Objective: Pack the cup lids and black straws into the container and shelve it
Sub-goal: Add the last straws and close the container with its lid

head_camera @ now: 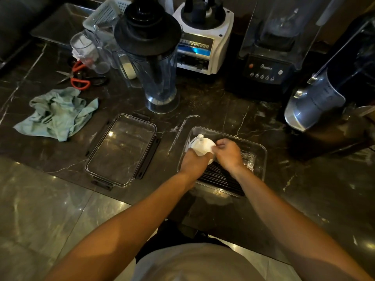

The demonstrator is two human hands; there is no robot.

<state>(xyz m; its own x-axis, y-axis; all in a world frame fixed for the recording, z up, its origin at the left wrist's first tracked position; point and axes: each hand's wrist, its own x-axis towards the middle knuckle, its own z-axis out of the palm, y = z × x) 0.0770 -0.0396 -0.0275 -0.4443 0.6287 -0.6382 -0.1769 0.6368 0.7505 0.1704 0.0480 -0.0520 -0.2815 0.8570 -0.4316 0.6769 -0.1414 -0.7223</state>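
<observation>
I see dark marble counter (233,102): container (261,157) near front edge, clear lid (121,151) beside, cloth (58,114) left, blenders (203,37) along back.

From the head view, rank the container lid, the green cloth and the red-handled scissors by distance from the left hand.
1. container lid, just left of the left hand.
2. green cloth, farther left on the counter.
3. red-handled scissors, beyond the cloth, toward the back.

Head-worn camera looks steeply down, close above the dark counter (223,102).
</observation>
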